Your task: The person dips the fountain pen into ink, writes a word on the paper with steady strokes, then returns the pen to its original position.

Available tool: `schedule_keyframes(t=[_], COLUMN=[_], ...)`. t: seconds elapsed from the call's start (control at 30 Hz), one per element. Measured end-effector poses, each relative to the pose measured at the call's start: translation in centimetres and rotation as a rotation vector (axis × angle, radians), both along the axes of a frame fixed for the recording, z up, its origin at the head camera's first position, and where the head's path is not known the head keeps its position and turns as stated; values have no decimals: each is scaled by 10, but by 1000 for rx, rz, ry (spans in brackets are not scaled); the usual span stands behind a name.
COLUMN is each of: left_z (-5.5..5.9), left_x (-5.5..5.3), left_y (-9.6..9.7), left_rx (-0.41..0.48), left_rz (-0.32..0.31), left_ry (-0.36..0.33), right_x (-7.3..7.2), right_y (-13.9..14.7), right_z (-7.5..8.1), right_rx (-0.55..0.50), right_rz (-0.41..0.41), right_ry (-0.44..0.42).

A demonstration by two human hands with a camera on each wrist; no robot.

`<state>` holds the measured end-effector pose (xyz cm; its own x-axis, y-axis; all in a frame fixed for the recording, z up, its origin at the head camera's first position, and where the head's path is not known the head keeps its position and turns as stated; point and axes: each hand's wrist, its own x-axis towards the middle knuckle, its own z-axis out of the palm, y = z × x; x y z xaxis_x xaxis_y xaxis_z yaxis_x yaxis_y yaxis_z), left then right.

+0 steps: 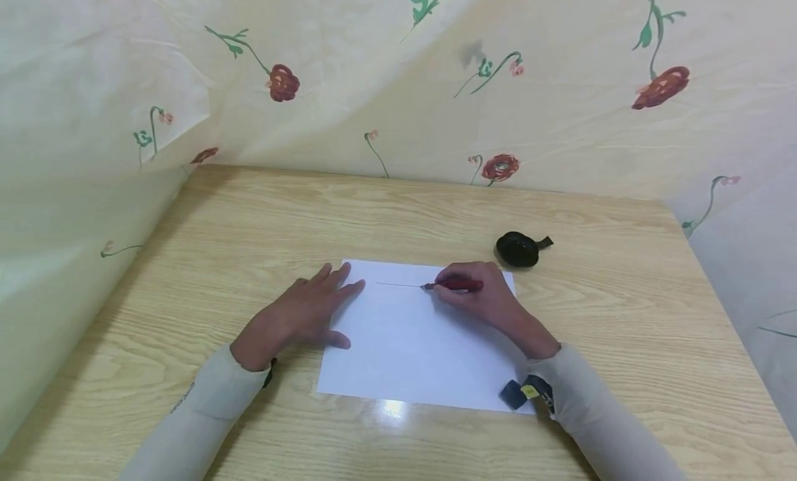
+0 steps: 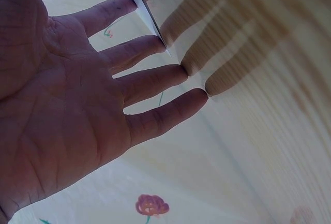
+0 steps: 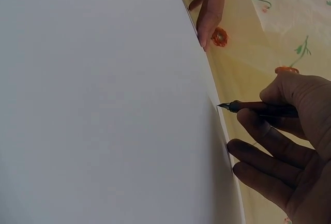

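A white sheet of paper [image 1: 398,356] lies on the wooden table, with one thin dark line [image 1: 397,284] across its upper part. My right hand [image 1: 476,291] pinches a dark red nib pen [image 1: 463,285] between thumb and fingers. Its metal nib [image 3: 224,106] meets the paper at the line's right end. In the right wrist view the other fingers of that hand rest at the sheet's surface. My left hand [image 1: 305,308] lies spread over the sheet's left edge; in the left wrist view its fingertips [image 2: 199,95] press down on paper and table.
A small black dish [image 1: 518,250] with a short tab stands beyond the paper's upper right corner. A dark strapped device [image 1: 526,392] sits at my right wrist, over the sheet's lower right corner. Flower-patterned cloth [image 1: 349,73] hangs behind the wooden table [image 1: 324,211] and along its sides.
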<state>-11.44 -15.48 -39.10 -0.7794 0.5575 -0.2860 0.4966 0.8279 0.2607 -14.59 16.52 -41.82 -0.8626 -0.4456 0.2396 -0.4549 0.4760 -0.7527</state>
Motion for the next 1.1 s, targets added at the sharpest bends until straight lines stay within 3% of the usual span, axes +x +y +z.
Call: schedule_keyframes(t=[0.37, 1.1], left_z=[-1, -2], left_x=[-2, -3], left_y=[-1, -3], left_rx=[-4, 2], left_rz=[-6, -21], left_ry=[-2, 2], right_x=[3, 8], right_y=[3, 22], right_z=[4, 5], right_rx=[-19, 57], right_rz=[-13, -111], right_ry=[-30, -11])
